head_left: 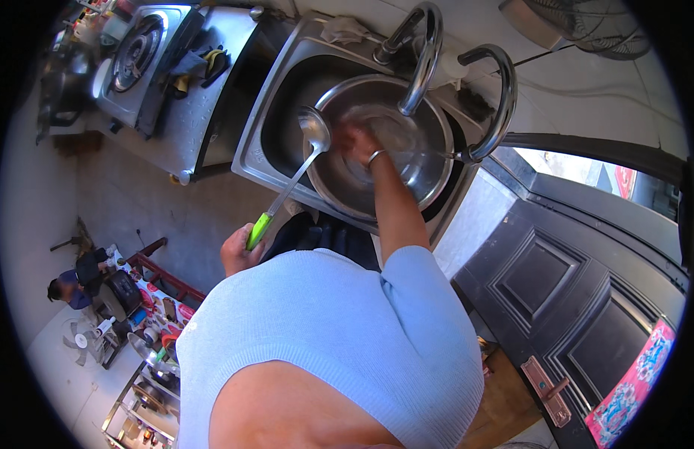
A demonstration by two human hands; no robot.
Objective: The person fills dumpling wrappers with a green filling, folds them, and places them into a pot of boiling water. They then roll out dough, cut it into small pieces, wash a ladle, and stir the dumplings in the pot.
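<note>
My left hand [241, 251] is wrapped around the bright green handle of a metal ladle [315, 129]. The ladle slants away from me, its bowl up by the left rim of a large steel basin [431, 161]. That basin rests in a metal sink [246, 159]. Inside the basin is my right hand [356, 142], with a bracelet at the wrist; its fingers are smeared by motion, so I cannot see whether they hold anything. One curved chrome faucet [428, 63] reaches over the basin's far edge. Whether water runs from it I cannot make out.
A second curved faucet [506, 97] stands right of the basin. On the left is a gas stove [136, 60] beside a metal counter [216, 41] with a cloth on it. A dark panelled door [538, 273] is at the right. Far left, another person [81, 288] is near a table.
</note>
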